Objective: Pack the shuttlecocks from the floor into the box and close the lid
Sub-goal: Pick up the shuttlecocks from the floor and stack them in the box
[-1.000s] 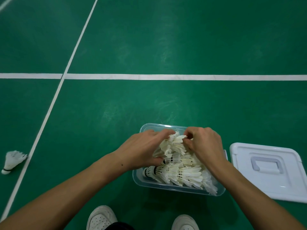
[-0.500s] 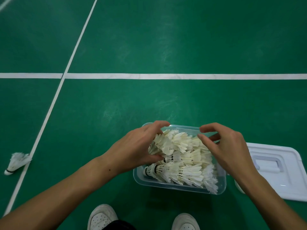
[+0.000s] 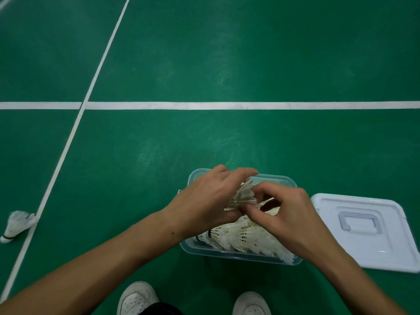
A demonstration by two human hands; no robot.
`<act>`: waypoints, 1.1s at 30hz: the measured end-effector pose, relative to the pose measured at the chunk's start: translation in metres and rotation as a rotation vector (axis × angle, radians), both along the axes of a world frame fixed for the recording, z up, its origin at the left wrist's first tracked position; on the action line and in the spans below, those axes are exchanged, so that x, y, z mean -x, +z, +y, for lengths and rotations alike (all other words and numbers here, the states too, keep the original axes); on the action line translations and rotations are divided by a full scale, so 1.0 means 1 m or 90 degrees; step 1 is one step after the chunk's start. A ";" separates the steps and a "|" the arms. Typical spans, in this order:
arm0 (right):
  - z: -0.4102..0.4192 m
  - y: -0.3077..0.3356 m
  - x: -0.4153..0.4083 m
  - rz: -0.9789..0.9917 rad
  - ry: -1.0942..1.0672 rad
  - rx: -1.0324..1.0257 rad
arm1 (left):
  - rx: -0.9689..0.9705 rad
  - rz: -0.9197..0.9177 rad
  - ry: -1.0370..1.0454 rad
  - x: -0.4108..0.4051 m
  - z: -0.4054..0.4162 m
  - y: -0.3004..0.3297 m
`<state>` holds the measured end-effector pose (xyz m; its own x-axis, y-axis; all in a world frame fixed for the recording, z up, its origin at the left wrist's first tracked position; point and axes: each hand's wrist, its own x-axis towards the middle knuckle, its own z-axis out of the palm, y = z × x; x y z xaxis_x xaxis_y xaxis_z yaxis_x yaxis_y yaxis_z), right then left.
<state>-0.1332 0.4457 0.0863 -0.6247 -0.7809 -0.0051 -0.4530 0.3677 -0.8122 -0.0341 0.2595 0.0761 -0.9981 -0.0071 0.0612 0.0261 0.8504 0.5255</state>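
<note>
Shuttlecock on floor (image 3: 16, 225): far left of frame, mid-height, lying on its side just beside the slanted white line (image 3: 68, 142). Not yet packed.
Left hand (image 3: 204, 202): lower centre, over the box's left half. Fingers curled around the feather skirt of a raised shuttlecock (image 3: 244, 195); thumb underneath, largely hidden.
Box (image 3: 229, 253): clear plastic, lower centre, open. Packed shuttlecocks (image 3: 241, 238) lie in rows, filling it up to about the rim; some feathers overhang the near right corner.
Right hand (image 3: 286, 220): lower centre-right, over the box's right half. Thumb and fingertips pinched together at the base of the raised shuttlecock, meeting the left hand there.
Lid (image 3: 368, 230): white, flat on the floor just beside the box, right of frame, handle side up. Right edge runs close to the frame border.
Step in hand: judged to be seating or realigning one shuttlecock in the top layer, both hands engaged.
Next move: settle the raised shuttlecock level with the others, then reach far left for the one on the floor. The lid comes last; overhanging feathers should be tucked in first or the rim may crush them.
Hidden: box interior beneath both hands; cork end of the raised shuttlecock; exact contact of the right fingertips.
Cut off: both forearms and two white shoes (image 3: 136, 298) at the bottom edge.
Unclear: shuttlecock count in the box.
</note>
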 end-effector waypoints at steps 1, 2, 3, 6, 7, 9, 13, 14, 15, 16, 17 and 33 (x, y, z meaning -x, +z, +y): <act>0.005 0.000 0.002 0.013 -0.022 -0.008 | -0.005 0.010 0.003 -0.001 -0.001 0.000; 0.012 0.000 0.006 0.021 -0.056 -0.016 | -0.007 0.018 0.010 -0.002 -0.005 0.001; 0.018 -0.001 0.011 0.026 -0.092 -0.028 | -0.005 0.022 0.022 -0.004 -0.009 0.001; 0.034 -0.003 0.023 0.034 -0.171 -0.070 | 0.013 0.018 0.070 -0.010 -0.028 -0.006; 0.037 -0.007 0.026 0.038 -0.186 -0.089 | 0.028 0.015 0.079 -0.012 -0.033 -0.009; 0.040 -0.015 0.030 0.044 -0.202 -0.128 | 0.048 0.006 0.073 -0.015 -0.037 -0.017; 0.029 -0.031 0.029 0.056 -0.169 -0.160 | 0.065 -0.010 0.017 -0.016 -0.028 -0.033; 0.024 -0.035 0.027 0.060 -0.153 -0.162 | 0.071 -0.014 0.007 -0.014 -0.025 -0.037; 0.020 -0.039 0.027 0.060 -0.136 -0.168 | 0.076 -0.017 0.000 -0.012 -0.022 -0.041; 0.016 -0.042 0.028 0.056 -0.123 -0.177 | 0.081 -0.016 -0.003 -0.010 -0.020 -0.044; 0.012 -0.046 0.031 0.047 -0.113 -0.190 | 0.086 -0.013 -0.003 -0.008 -0.019 -0.046; 0.007 -0.039 0.044 -0.239 -0.151 -0.211 | 0.151 0.060 -0.016 0.013 -0.008 -0.070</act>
